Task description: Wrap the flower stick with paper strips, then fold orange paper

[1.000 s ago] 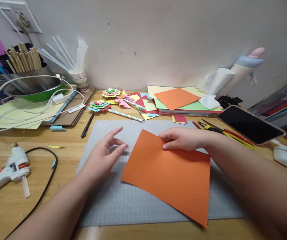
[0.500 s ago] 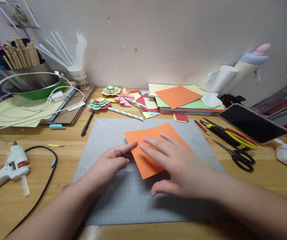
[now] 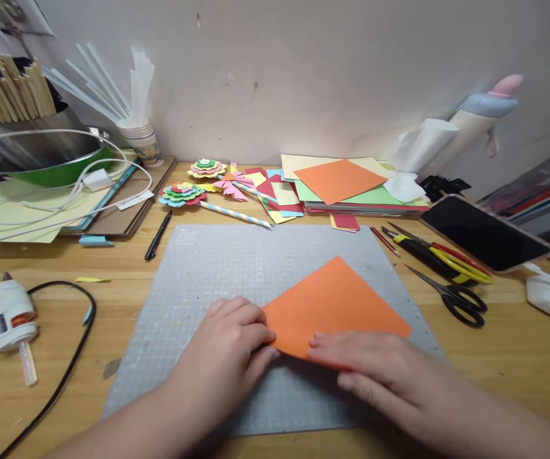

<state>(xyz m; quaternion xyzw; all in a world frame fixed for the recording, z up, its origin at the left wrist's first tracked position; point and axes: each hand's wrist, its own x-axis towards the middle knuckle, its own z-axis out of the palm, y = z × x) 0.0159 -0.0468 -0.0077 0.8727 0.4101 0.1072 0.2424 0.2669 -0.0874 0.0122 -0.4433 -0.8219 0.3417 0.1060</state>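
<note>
A square sheet of orange paper [image 3: 337, 299] lies over the grey cutting mat [image 3: 208, 268], one corner pointing towards the wall. My left hand [image 3: 239, 341] pinches its left corner between thumb and fingers. At the near right side, my right hand [image 3: 385, 376] has its fingers on top of the sheet and its thumb at the lower edge, gripping it. The near edge bows slightly off the mat. My hands cover parts of the paper's near side.
Scissors [image 3: 457, 299], pliers [image 3: 432, 258] and a phone [image 3: 485, 233] lie right of the mat. A glue gun [image 3: 11, 319] with its black cord is on the left. Paper flowers [image 3: 184, 194], a pen [image 3: 159, 236] and stacked coloured paper [image 3: 365, 204] sit behind.
The orange paper has turned and come nearer, its corner now facing the wall. My left hand has taken its left corner; my right hand has gone from lying over it to gripping its near side.
</note>
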